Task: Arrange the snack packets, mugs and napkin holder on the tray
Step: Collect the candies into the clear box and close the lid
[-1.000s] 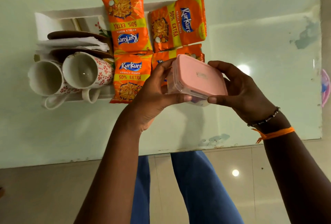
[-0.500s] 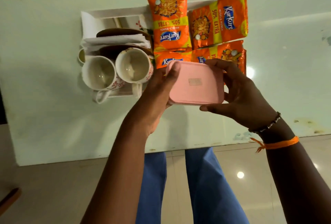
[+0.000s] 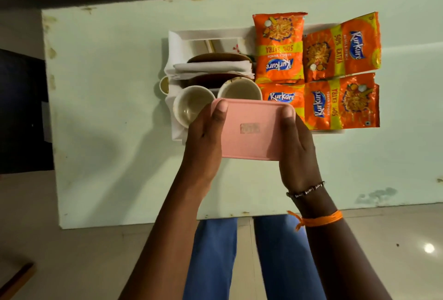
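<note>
A white tray (image 3: 206, 34) on the pale table carries several orange Kurkure snack packets (image 3: 279, 48) on its right side. On its left side stand a brown napkin holder (image 3: 219, 58) stuffed with white napkins and two white mugs (image 3: 191, 103), upright with their mouths showing. I hold a pink lidded box (image 3: 254, 129) level above the tray's near edge, my left hand (image 3: 203, 141) on its left end and my right hand (image 3: 296, 148) on its right end, thumbs on the lid. The box hides part of the second mug (image 3: 239, 90) and one packet.
The pale green table (image 3: 107, 108) has its near edge just in front of my legs. A small gold-rimmed round thing (image 3: 164, 85) sits against the tray's left side. Dark furniture stands to the left, tiled floor below.
The pink box has shifted left and now lies flat over the tray's near edge, both thumbs on its lid. The view has pulled back and the tray sits further right in it.
</note>
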A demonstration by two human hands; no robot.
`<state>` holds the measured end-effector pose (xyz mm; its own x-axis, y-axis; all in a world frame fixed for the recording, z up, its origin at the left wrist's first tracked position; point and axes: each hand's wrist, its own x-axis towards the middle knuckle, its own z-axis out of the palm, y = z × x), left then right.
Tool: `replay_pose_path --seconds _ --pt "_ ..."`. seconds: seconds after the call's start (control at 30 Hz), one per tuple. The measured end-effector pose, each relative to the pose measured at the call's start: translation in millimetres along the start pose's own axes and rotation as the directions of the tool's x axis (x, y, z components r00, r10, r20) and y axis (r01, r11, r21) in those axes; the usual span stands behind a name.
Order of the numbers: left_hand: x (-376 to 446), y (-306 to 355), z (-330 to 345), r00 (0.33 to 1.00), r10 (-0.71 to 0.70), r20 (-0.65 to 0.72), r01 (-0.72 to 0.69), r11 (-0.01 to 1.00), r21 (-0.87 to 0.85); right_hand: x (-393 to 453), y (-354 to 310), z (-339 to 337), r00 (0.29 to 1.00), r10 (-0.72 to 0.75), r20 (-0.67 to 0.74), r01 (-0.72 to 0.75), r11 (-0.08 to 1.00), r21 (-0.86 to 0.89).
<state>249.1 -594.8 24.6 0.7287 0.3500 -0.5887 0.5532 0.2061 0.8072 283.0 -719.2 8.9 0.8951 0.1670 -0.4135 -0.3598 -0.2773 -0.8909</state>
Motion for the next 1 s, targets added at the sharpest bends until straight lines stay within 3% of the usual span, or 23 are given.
replay_pose_path --seconds 0.2,0.33,0.47,0.63,0.77,1.0 --pt "12.8 6.8 -10.7 1.000 -0.009 -0.015 0.009 0.999 -0.036 16.9 -7.0 10.7 1.000 0.011 0.017 -0.011 1.000 0.019" --pt "41.0 22.9 -18.6 0.994 0.023 -0.109 -0.028 0.999 -0.039 47.1 -28.1 12.1 1.000 0.002 0.013 -0.003 0.997 0.082" --pt "80.7 47.2 -28.7 0.983 0.114 -0.146 -0.102 0.991 0.085 96.8 -47.9 22.1 0.994 0.101 -0.029 -0.095 0.982 0.163" --pt "131.8 63.2 -38.6 0.956 0.210 -0.205 -0.145 0.946 0.290 157.7 -58.5 40.0 0.999 0.050 -0.019 -0.052 0.989 -0.141" --pt "158.3 50.3 -43.4 0.957 0.227 -0.183 -0.124 0.884 0.452 187.0 -45.3 51.3 1.000 0.029 -0.009 -0.030 0.881 -0.473" --pt "169.5 26.8 -44.3 0.971 0.169 -0.167 -0.063 0.862 0.504 193.6 -24.1 54.6 0.998 0.061 0.030 -0.028 0.779 -0.626"
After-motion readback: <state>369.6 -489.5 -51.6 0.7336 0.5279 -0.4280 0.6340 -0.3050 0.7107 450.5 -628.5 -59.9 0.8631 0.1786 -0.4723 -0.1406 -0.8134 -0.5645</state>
